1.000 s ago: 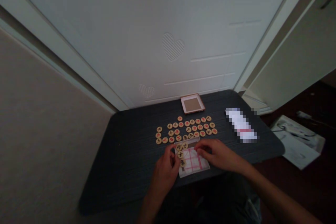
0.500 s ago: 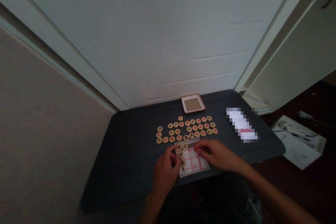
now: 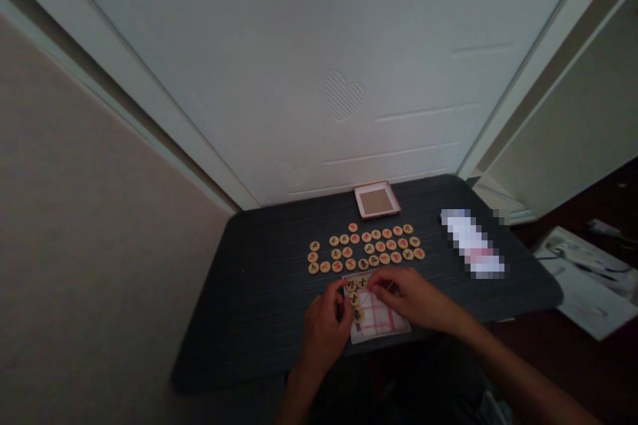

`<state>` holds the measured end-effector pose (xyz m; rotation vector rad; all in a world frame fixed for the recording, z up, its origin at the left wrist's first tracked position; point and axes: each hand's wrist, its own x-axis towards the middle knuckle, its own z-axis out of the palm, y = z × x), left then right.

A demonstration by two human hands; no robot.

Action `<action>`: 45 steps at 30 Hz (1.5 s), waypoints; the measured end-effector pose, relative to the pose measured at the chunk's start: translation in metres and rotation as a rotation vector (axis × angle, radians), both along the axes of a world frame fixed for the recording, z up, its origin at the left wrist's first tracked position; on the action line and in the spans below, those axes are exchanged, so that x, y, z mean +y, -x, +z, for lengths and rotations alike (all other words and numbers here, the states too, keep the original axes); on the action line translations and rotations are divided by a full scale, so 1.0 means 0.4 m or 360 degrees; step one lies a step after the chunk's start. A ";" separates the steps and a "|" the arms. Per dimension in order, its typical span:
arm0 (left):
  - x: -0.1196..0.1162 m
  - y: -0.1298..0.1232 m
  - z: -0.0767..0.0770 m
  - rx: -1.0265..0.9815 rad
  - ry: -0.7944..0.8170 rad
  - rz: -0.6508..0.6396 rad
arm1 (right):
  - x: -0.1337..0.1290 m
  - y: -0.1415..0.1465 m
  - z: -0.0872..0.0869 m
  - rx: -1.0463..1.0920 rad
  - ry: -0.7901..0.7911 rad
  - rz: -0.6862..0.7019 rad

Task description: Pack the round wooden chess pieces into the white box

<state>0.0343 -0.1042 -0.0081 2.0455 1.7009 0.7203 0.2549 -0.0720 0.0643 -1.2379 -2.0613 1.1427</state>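
A shallow white box [image 3: 381, 337] with a pink-and-white checked lining lies at the table's front edge. Several round wooden Chinese chess pieces [image 3: 354, 299] with black characters lie in it, along its left side and far left corner. My left hand [image 3: 326, 322] is curled around the box's left wall, its fingertips at the far left corner. Over the far part of the box, my right hand [image 3: 411, 295] has thumb and fingers pinched together at a Chinese chess piece [image 3: 363, 283] in the top row; the fingers partly cover what they hold.
Several more red and black pieces [image 3: 350, 265] lie in rows beyond the box on the dark table [image 3: 259, 305]. A box lid [image 3: 377, 202] stands inside up near the white door [image 3: 279, 80]. A blurred white-and-pink item [image 3: 473, 244] lies at the right.
My right fingertips have moved left within the box, closer to the second piece of the top row. My left hand keeps its place on the box. The whole view has shifted slightly.
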 end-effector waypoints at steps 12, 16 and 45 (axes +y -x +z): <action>0.001 0.021 0.032 -0.0435 0.0315 0.0002 | 0.064 -0.086 0.039 0.0010 0.0061 -0.0237; -0.001 0.019 0.021 -0.0273 0.0226 -0.0002 | 0.006 -0.039 0.010 -0.0026 0.0202 -0.0158; -0.010 0.001 0.029 -0.0002 0.0050 -0.0125 | 0.151 0.016 -0.032 -0.0494 -0.0367 -0.0152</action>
